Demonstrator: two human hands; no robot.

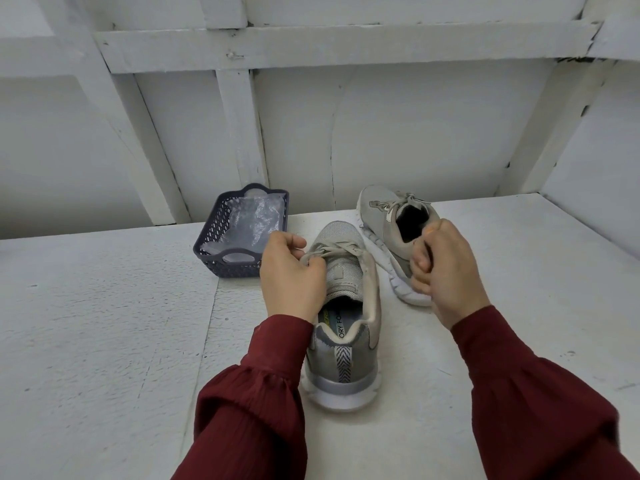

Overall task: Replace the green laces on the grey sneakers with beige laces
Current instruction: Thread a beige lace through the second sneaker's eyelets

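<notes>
- Standing upright on the white painted table (104, 323), the near grey sneaker (341, 344), mesh-topped with a white sole, is pointing its heel toward the person and its toe away.
- A flat beige lace (337, 249) is running through the eyelets of the near grey sneaker, with a loop trailing off its left side.
- The left hand (291, 271) is pressing against the left side of the near grey sneaker, its fingers curling round that loop and pinching it.
- The right hand (446, 268) is hovering to the right of the near grey sneaker, above the table, its fingers curling into a tight fist; whether it is gripping a lace end cannot be told.
- A second grey sneaker (388, 220) is lying tilted on its side beyond and to the right of the near grey sneaker, partly behind the right fist, and is also wearing pale laces.
- A dark blue plastic basket (214, 233) with lattice walls is sitting beyond and to the left of the near grey sneaker, holding a crumpled clear plastic bag (254, 216).
- Dark red sleeves (256, 393) are covering both forearms on either side of the near grey sneaker.
</notes>
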